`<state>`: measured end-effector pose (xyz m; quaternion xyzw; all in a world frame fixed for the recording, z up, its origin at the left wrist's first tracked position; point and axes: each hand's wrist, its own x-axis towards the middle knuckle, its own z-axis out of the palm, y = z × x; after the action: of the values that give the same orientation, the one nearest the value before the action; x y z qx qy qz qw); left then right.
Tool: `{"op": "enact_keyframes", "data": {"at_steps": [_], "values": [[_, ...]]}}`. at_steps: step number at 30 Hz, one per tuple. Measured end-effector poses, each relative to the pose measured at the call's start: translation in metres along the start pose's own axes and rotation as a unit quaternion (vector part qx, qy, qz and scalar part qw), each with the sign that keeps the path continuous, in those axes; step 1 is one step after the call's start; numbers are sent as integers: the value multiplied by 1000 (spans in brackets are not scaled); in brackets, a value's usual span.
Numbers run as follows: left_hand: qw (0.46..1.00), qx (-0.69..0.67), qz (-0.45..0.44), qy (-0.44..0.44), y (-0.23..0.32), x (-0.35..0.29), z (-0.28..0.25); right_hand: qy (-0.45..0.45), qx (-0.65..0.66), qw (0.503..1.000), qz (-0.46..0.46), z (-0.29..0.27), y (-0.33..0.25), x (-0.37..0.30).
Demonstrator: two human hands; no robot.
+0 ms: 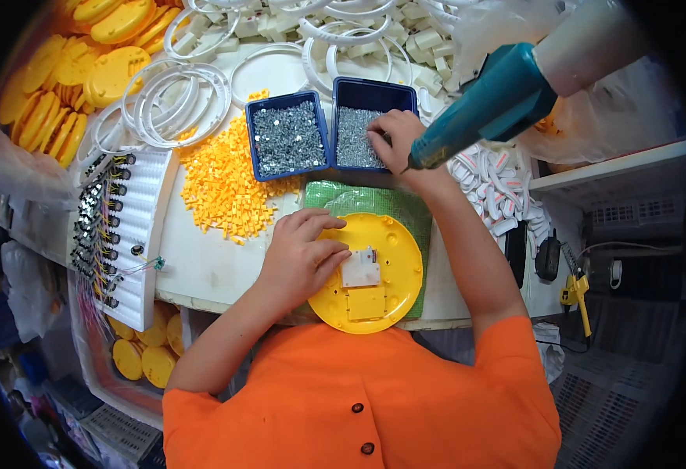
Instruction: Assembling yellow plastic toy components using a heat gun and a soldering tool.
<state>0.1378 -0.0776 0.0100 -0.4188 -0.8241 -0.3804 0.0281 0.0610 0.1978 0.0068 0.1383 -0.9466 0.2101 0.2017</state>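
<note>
A yellow round plastic cover [404, 270] lies in front of me on a green mat [335, 194]. A small white box [359, 268] sits near its middle, above a raised yellow rectangle. My left hand [302, 254] rests over the cover's left side, holding it, with thumb and forefinger closed in beside the white box. My right hand [398, 142] reaches into the right blue bin [374, 92], fingers bent down among small silver screws [355, 137]. Its fingertips are partly hidden, so what they pinch does not show. A teal electric screwdriver [476, 109] hangs just above the right wrist, tip downward.
Left of that bin stands another blue bin [253, 152] of silver hardware. Small yellow parts [222, 184] are heaped beside it. White rings [183, 102] and yellow discs [120, 74] pile farther back. Wired parts line a white foam tray [143, 242]; white pieces [488, 187] lie to the right.
</note>
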Motion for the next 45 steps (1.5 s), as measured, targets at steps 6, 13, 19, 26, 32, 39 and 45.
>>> {"op": "enact_keyframes", "data": {"at_steps": [6, 13, 19, 26, 32, 39, 45], "values": [[997, 60, 50, -21, 5, 9, -13, 62, 75, 994, 58, -10, -2, -17], [994, 80, 69, -5, -23, 92, -19, 72, 39, 991, 101, -56, -45, -68], [983, 161, 87, -1, -74, 145, 19, 36, 80, 985, 146, -62, -98, -132], [988, 106, 94, 66, -66, 141, 20, -6, 106, 986, 132, -56, -137, -167], [996, 47, 59, 54, -55, 124, 9, -5, 83, 991, 105, -49, -144, -168], [997, -64, -5, 35, -19, 45, -12, -27, 121, 988, 95, -62, -140, -168], [988, -114, 41, -92, 14, -11, -17, 70, 143, 977, 142, -75, -113, -135]]}}
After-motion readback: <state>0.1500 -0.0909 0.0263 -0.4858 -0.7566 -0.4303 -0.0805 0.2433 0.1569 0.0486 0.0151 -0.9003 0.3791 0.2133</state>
